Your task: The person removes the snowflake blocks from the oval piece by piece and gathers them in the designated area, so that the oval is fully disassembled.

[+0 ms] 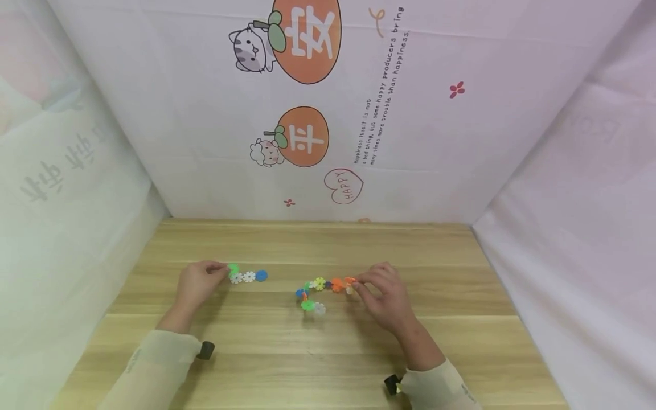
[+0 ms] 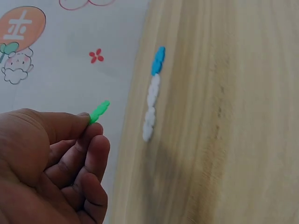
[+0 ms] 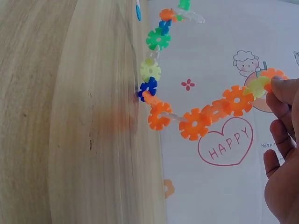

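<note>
Between thumb and forefinger, my left hand (image 1: 199, 283) pinches a green notched plastic disc (image 2: 99, 112). On the table beside it, two white discs (image 2: 153, 91) and a blue disc (image 2: 158, 60) lie in a row. To the right, my right hand (image 1: 385, 297) grips one end of a chain of interlocking discs (image 3: 195, 124) by an orange disc (image 3: 273, 74). Orange, yellow, green, blue and whitish pieces make up this chain, which curves round toward the left. Its far end carries a green disc (image 1: 307, 306) and a clear whitish disc (image 1: 320, 308).
Both hands work over a wood-grain table (image 1: 287, 364). A white printed cloth (image 1: 215, 131) with cartoon fruit and lettering rises behind its back edge, and pale cloth walls (image 1: 574, 273) flank it. Black wrist-worn devices (image 1: 206, 350) sit at the sleeves.
</note>
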`<action>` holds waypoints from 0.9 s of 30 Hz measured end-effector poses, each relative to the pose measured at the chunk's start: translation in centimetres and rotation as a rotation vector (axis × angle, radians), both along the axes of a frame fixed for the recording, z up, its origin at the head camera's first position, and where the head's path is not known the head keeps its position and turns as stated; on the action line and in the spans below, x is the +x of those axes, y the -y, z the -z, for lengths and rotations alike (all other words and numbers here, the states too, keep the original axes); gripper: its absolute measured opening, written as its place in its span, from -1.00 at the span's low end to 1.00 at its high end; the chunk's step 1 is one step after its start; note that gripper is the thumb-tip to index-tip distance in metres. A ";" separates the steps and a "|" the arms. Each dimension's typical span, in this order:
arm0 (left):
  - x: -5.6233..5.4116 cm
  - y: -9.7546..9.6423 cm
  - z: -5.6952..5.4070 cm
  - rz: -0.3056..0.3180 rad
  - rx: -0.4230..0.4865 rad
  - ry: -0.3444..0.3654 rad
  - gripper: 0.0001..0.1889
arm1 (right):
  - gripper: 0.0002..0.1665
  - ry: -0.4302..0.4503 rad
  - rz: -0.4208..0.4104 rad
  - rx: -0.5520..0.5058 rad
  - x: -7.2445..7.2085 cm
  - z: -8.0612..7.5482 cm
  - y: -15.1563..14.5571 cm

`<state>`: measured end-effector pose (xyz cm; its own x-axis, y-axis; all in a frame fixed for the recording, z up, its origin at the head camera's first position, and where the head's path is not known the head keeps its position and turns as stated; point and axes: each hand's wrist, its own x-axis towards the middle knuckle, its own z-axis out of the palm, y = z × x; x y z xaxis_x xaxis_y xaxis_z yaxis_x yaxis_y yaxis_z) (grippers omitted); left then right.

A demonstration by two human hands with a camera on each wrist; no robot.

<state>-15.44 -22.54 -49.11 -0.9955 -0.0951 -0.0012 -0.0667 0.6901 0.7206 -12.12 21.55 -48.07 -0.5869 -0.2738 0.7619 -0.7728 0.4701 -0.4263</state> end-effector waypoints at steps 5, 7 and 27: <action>-0.1 0.6 0.9 -0.031 -0.022 0.024 -0.64 | -0.87 0.001 0.003 0.004 0.1 -0.2 0.0; -0.2 0.9 1.1 -0.046 -0.043 0.047 -0.63 | -0.87 0.000 0.004 0.007 0.1 -0.2 0.0; -0.3 2.3 2.9 -0.039 -0.117 0.126 -0.62 | -0.86 0.023 0.021 0.041 0.4 -0.6 0.2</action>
